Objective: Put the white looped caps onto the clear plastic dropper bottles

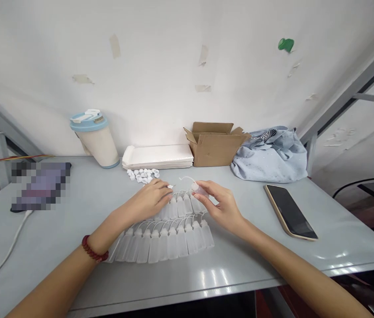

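Note:
My right hand [221,205] pinches a small translucent plastic bottle [200,190], tilted, with a thin curved tube pointing left from its top. A small white cap [170,187] shows at the fingertips of my left hand [152,198], which is closed in a pinch; part of the cap is hidden. Below my hands lies a front row of similar squeeze bottles [163,245], side by side with curved tubes at their tops. Behind it is a second row of bottles [180,206], partly covered by my hands. Several loose white caps [143,174] are heaped beyond my left hand.
Along the wall stand a cup with a blue lid [96,137], a stack of white packets [158,155], an open cardboard box [218,148] and a bundled light-blue cloth [269,157]. A phone [291,212] lies right; a blurred device [41,185] with a cable lies left.

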The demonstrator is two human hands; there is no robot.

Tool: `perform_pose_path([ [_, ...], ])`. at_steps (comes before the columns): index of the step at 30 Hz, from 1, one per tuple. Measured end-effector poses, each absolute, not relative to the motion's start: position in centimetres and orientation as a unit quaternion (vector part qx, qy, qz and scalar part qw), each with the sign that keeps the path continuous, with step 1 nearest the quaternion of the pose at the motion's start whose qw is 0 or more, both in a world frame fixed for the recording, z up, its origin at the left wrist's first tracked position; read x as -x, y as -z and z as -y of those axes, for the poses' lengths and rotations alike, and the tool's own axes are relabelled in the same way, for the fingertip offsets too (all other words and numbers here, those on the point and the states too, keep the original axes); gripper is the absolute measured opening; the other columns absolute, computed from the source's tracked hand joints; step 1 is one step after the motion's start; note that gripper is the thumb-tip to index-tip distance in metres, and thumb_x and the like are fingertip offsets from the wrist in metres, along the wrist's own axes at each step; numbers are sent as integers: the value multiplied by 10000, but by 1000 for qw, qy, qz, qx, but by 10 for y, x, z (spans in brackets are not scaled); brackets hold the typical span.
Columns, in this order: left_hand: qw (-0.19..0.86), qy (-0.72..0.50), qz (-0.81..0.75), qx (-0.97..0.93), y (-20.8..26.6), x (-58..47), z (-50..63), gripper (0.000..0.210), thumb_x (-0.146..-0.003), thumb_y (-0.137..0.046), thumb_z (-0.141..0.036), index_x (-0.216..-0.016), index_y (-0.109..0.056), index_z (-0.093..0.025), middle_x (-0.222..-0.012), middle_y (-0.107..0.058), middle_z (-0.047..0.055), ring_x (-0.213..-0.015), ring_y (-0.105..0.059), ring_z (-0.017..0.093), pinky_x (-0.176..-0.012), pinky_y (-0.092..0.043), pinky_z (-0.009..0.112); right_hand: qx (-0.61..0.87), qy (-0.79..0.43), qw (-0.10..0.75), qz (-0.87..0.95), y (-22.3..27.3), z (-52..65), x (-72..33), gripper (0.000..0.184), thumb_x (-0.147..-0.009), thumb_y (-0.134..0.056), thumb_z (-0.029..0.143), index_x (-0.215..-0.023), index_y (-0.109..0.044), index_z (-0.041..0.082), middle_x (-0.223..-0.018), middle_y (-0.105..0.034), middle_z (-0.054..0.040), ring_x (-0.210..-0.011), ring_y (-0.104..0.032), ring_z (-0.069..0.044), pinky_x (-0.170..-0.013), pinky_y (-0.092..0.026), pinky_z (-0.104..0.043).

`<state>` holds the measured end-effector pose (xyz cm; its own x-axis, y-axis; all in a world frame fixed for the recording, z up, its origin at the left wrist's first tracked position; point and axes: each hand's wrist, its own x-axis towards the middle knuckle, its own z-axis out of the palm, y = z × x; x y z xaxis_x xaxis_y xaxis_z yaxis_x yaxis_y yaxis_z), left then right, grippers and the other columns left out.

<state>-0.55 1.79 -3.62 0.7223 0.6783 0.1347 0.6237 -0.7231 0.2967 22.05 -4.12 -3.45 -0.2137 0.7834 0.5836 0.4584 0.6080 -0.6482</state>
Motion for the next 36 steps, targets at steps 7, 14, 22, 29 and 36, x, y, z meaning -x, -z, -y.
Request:
perform_pose_path([
  [7, 279, -284, -467, -790, 13, 1, -4, 240, -874, -490, -367, -883, -659, -197, -922, -674, 51, -866, -586, 213, -731, -460, 332, 424, -206, 466, 749, 33, 43, -220, 213, -878, -560, 231, -1080, -610, 183, -941, -675, -63, -788, -616, -166, -702, -494, -294],
  [14, 485, -372, -482, -628, 1, -9, 15, 240, -692, -733, -370, -746, -603, -176, -668, -621, -16, -624, -583, 135, -630, -483, 273, 422, -302, 447, 729, 31, 47, -216, 226, -874, -563, 242, -1083, -626, 186, -980, -685, -57, -865, -636, -178, -777, -504, -318],
  [22, 669, -358, -429, -490, 1, -8, 19, 218, -836, -615, -293, -999, -691, -171, -953, -667, 62, -892, -611, 175, -922, -473, 355, 398, -443, 450, 666, 25, 51, -212, 252, -849, -595, 312, -1058, -618, 173, -954, -687, -67, -872, -658, -184, -766, -523, -329],
  [29, 693, -400, -389, -456, 3, -13, 26, 236, -835, -640, -292, -1050, -658, -198, -961, -658, 39, -977, -588, 169, -948, -451, 333, 386, -541, 410, 625, 30, 56, -208, 278, -826, -622, 326, -1062, -591, 181, -855, -674, -42, -776, -683, -182, -607, -522, -274],
  [36, 719, -364, -373, -461, 4, -18, 34, 353, -759, -720, -305, -1085, -615, -218, -1004, -659, 37, -887, -609, 160, -796, -492, 302, 332, -605, 409, 597, 27, 60, -203, 241, -822, -634, 306, -1024, -612, 178, -965, -653, -52, -797, -676, -160, -616, -506, -247],
])
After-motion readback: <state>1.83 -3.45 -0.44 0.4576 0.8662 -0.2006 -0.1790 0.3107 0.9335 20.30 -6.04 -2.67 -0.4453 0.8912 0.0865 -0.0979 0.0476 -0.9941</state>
